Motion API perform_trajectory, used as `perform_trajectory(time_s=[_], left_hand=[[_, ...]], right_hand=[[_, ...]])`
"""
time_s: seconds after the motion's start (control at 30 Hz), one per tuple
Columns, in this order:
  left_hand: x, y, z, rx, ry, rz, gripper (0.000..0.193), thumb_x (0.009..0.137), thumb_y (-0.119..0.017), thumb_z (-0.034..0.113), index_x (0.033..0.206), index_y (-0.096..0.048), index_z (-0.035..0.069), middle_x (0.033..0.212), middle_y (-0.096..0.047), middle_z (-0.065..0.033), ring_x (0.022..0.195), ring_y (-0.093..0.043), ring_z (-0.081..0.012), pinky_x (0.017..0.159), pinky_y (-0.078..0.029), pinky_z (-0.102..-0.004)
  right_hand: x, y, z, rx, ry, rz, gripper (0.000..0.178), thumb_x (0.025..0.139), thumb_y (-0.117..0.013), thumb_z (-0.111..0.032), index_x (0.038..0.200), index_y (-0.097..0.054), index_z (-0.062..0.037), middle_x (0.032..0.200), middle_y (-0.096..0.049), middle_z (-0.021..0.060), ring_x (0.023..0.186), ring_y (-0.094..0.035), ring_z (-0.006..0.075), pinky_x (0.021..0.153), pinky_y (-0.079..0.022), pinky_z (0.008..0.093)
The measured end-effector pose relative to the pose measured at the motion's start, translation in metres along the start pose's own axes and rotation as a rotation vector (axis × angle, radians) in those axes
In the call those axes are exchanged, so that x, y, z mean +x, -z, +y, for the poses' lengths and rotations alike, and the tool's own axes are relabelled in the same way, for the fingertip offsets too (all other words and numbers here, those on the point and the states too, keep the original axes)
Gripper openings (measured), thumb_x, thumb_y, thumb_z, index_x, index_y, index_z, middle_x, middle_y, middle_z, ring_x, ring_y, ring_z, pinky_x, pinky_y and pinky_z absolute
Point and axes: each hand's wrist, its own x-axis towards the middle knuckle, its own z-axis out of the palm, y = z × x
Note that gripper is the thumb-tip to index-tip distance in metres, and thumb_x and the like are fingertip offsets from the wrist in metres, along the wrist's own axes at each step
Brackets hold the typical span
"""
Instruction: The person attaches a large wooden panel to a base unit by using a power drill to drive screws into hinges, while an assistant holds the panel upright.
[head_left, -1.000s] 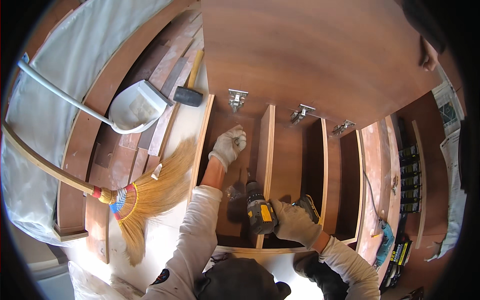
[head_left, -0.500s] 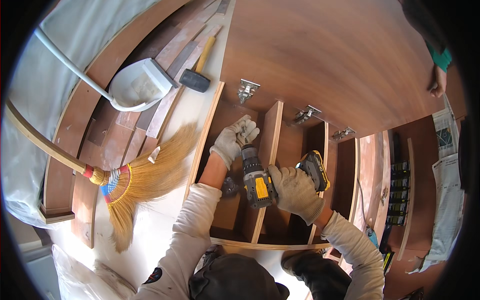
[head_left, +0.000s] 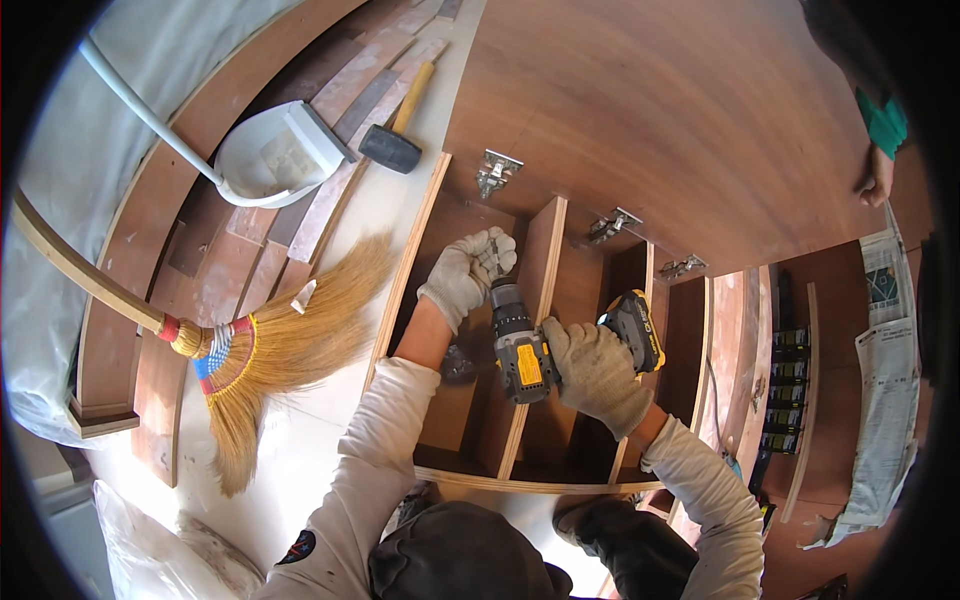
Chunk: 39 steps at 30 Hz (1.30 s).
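Note:
My right hand [head_left: 600,375], in a tan knit glove, grips the handle of a yellow and black cordless drill [head_left: 522,350]. The drill's battery [head_left: 637,332] shows beyond that hand, and its chuck points away from me. At the chuck's tip my left hand [head_left: 468,272], in a pale glove, is closed with its fingers pinched together; what lies between them is hidden. Both hands are over an open wooden cabinet [head_left: 548,265] divided into compartments. Along its far side, metal hinges [head_left: 497,173] join a large brown wooden panel [head_left: 660,120].
A straw broom [head_left: 290,330], a white dustpan [head_left: 280,155] and a rubber mallet [head_left: 392,147] lie at left by wooden planks [head_left: 215,265]. Another person's hand [head_left: 877,180] is at the panel's right edge. Stacked small packages [head_left: 787,390] and printed sheets [head_left: 885,420] are at right.
The drill has shifted slightly right in view, still in my right hand. My left fingers have closed over its tip, where a metal bit showed before.

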Motion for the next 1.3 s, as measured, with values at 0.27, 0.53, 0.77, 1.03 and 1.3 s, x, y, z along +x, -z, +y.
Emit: perform_trajectory(time_s=[0.27, 0.53, 0.77, 1.03, 1.3], left_hand=[[0.008, 0.011, 0.004, -0.005, -0.026, -0.113, 0.019, 0.104, -0.052, 0.012, 0.112, -0.063, -0.002, 0.099, -0.074, -0.0159, 0.089, -0.075, -0.0291, 0.078, -0.066, -0.0424], [0.005, -0.008, 0.007, 0.182, -0.044, -0.024, 0.018, 0.101, -0.059, 0.014, 0.109, -0.064, -0.001, 0.091, -0.072, -0.0133, 0.079, -0.074, -0.0271, 0.071, -0.065, -0.0399], [0.068, -0.013, 0.014, 0.225, -0.054, -0.066, 0.018, 0.103, -0.058, 0.015, 0.111, -0.063, 0.0, 0.092, -0.071, -0.012, 0.078, -0.071, -0.0245, 0.072, -0.063, -0.037], [0.087, -0.015, 0.024, 0.153, -0.048, -0.17, 0.017, 0.105, -0.055, 0.014, 0.114, -0.062, 0.001, 0.099, -0.069, -0.0096, 0.087, -0.071, -0.0223, 0.081, -0.063, -0.0355], [0.096, -0.007, 0.029, 0.068, -0.039, -0.227, 0.018, 0.105, -0.054, 0.012, 0.116, -0.061, -0.001, 0.102, -0.069, -0.0125, 0.086, -0.07, -0.0226, 0.081, -0.063, -0.0351]], right_hand=[[0.003, 0.002, -0.001, 0.011, 0.019, 0.028, 0.056, 0.076, -0.08, -0.026, 0.122, -0.056, -0.0045, 0.09, -0.064, 0.0102, 0.087, -0.067, 0.0274, 0.076, -0.055, 0.0407], [0.008, -0.007, -0.001, -0.003, -0.005, 0.02, 0.047, 0.079, -0.077, -0.022, 0.116, -0.056, -0.002, 0.09, -0.065, 0.0128, 0.084, -0.069, 0.028, 0.071, -0.058, 0.0395], [0.056, -0.006, -0.002, -0.013, -0.171, -0.086, 0.037, 0.082, -0.07, -0.014, 0.113, -0.056, -0.0003, 0.096, -0.069, 0.0169, 0.091, -0.072, 0.0313, 0.077, -0.059, 0.0396], [0.092, 0.001, 0.005, 0.021, -0.223, -0.103, 0.034, 0.08, -0.07, -0.012, 0.11, -0.059, -0.0011, 0.096, -0.07, 0.0177, 0.089, -0.074, 0.0311, 0.077, -0.059, 0.041], [0.101, 0.004, -0.001, 0.033, -0.243, -0.073, 0.032, 0.079, -0.07, -0.012, 0.107, -0.06, -0.0013, 0.095, -0.071, 0.0172, 0.091, -0.074, 0.032, 0.078, -0.059, 0.042]])
